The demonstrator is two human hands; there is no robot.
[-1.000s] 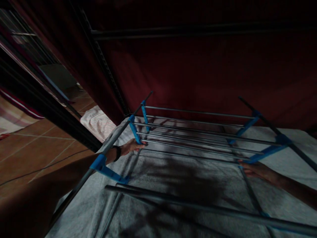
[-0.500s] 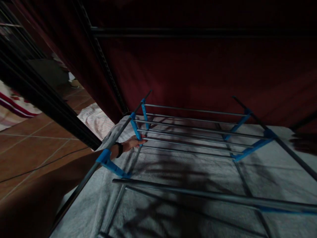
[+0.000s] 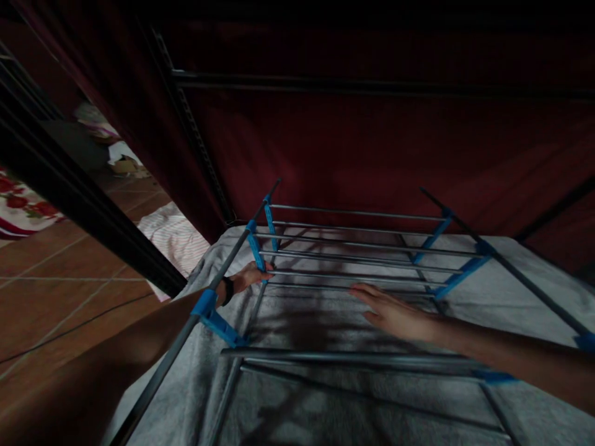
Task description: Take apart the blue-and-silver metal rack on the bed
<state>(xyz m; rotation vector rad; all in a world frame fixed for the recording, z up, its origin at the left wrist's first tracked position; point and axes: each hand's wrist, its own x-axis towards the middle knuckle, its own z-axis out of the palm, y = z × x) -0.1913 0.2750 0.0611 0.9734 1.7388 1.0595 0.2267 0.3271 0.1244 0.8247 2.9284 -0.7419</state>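
Note:
A shoe rack (image 3: 325, 357) of thin grey metal tubes joined by blue plastic brackets lies across a grey blanket. At its far left side, my left hand (image 3: 251, 275), with a dark band at the wrist, is closed around the lower end of a blue bracket (image 3: 255, 248). My right hand (image 3: 390, 311) reaches in from the right over the middle of the rack. Its fingers are stretched out and hold nothing, close to the lower cross tubes (image 3: 320, 287); whether they touch is unclear.
A dark red curtain (image 3: 348, 148) hangs behind, crossed by a dark metal bar (image 3: 353, 85). On the left a black post (image 3: 116, 210) slants past the tiled floor (image 3: 51, 297), where a striped cloth (image 3: 174, 238) lies. The grey blanket (image 3: 288, 402) spreads beneath the rack.
My right hand has come from the dark right edge leftward over the rack's middle. My left hand keeps its hold on the bracket. The view has shifted slightly.

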